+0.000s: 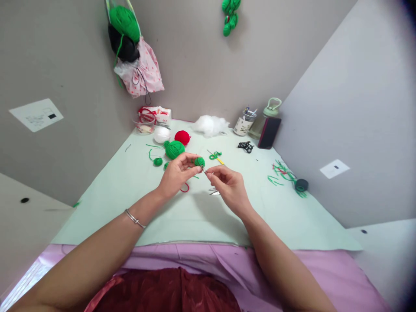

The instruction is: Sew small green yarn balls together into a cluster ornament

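Above the middle of the table, my left hand (178, 172) is closed on a small green crocheted ball (199, 162), pinched between thumb and fingers. My right hand (229, 187) pinches a thin metal tool (203, 168), whose tip touches the ball's near side; its exact kind is too small to tell. Beyond my left hand lies a green yarn ball (174, 149). A smaller green crocheted piece (157, 161) rests to its left, and another is partly hidden by my left hand. Green-handled scissors (215, 155) and a yellow-handled tool (220, 161) lie beyond my right hand. Metal blades (214, 192) show beside it.
White yarn (162, 134), red yarn (182, 138) and fluffy white stuffing (211, 125) sit farther back. A pen cup (244, 124), bottle (260, 125), phone (269, 133) and black claw clip (246, 147) stand or lie back right. Yarn scraps (282, 170) and black tape (301, 185) lie right.
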`<state>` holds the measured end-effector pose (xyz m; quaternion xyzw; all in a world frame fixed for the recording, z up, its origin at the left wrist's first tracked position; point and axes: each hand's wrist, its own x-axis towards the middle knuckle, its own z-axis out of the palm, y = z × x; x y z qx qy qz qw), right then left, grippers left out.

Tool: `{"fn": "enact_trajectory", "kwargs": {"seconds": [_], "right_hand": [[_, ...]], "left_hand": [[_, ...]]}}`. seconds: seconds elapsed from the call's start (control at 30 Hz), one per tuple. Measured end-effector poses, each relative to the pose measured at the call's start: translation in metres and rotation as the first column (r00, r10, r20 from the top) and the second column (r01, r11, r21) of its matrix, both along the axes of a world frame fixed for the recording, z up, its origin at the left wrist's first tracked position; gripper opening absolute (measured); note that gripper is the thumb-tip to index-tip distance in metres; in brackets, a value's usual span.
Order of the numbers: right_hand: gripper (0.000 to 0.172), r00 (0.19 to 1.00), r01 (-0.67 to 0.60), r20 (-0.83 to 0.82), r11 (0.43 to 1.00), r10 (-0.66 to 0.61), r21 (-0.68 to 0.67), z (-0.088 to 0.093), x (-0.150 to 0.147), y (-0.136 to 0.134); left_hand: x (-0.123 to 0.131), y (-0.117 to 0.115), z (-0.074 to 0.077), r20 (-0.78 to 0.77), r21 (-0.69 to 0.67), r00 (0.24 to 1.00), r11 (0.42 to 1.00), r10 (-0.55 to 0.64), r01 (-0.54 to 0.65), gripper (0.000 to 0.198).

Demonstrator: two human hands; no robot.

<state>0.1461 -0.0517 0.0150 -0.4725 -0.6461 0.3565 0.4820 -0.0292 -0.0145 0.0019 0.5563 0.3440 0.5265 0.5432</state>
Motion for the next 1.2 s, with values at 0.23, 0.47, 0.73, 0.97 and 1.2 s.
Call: {"fn": "enact_trajectory", "kwargs": {"seconds": [0.23, 0.47, 0.73, 0.97, 1.2], "right_hand": [[0.018, 1.0, -0.001, -0.009, 1.0, 0.002, 0.005, -0.001, 0.0, 0.0], [0.014, 1.0, 0.005, -0.019, 0.999, -0.004, 0.053, -0.003, -0.001, 0.0], [0.016, 0.997, -0.024, -0.078, 0.999, 0.021, -0.034, -0.005, -0.004, 0.003], [0.027, 0.97, -0.134, -0.226, 0.976, 0.093, -0.174, -0.009, -0.004, 0.01], [0.026, 0.982, -0.118, -0.166, 0.985, 0.096, -0.124, -0.006, 0.003, 0.011]], "left_hand": [[-0.001, -0.001, 0.0, 0.025, -0.012, 0.998, 0.999, -0.049, 0.049, 0.033], [0.002, -0.001, -0.003, 0.083, -0.009, 0.992, 0.995, -0.096, 0.097, 0.026], [0.005, -0.004, -0.002, 0.058, -0.029, 0.997, 0.998, -0.056, 0.058, 0.028], [0.004, -0.003, -0.007, -0.058, 0.085, 0.998, 0.996, 0.008, -0.003, 0.025], [0.009, -0.001, -0.013, -0.142, 0.088, 0.99, 0.995, -0.022, 0.035, 0.024]]}}
